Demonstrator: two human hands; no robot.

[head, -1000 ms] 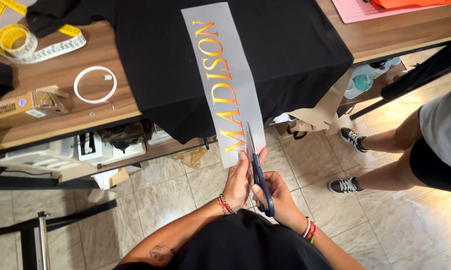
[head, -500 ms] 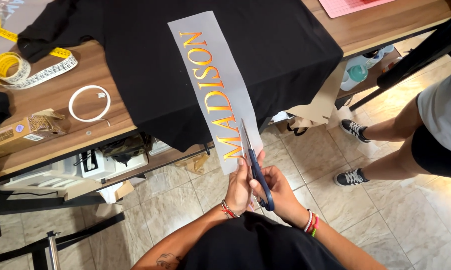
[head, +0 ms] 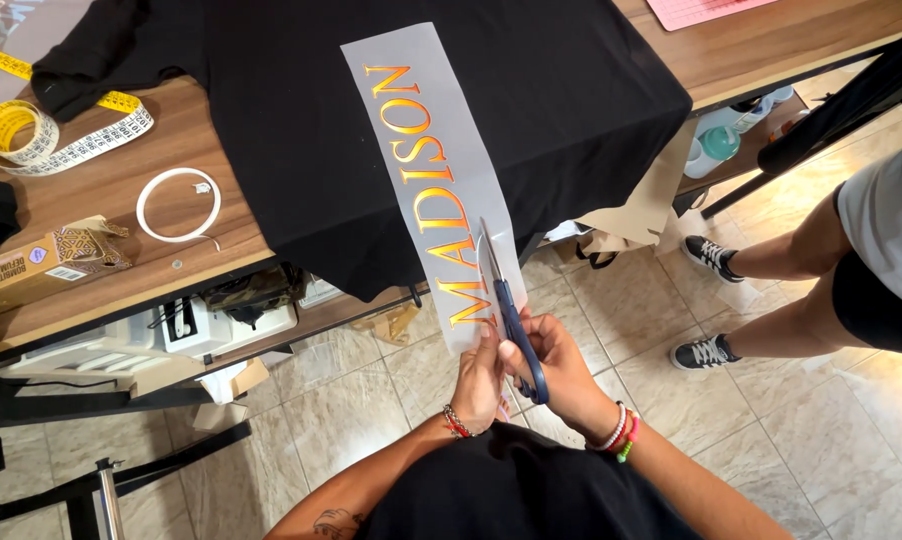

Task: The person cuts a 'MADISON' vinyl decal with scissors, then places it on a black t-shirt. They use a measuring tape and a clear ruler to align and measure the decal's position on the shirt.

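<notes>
The blue-handled scissors (head: 511, 315) have pushed on toward 12 o'clock, blades now well up the right edge of the long translucent film strip with orange lettering (head: 433, 170), past two letters where they earlier sat at its near end.

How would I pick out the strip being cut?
Start at the wooden table and the black shirt spread over it. A long, pale translucent strip runs from the shirt down past the table edge to blue-handled scissors. It alone carries a column of orange-gold letters.
</notes>
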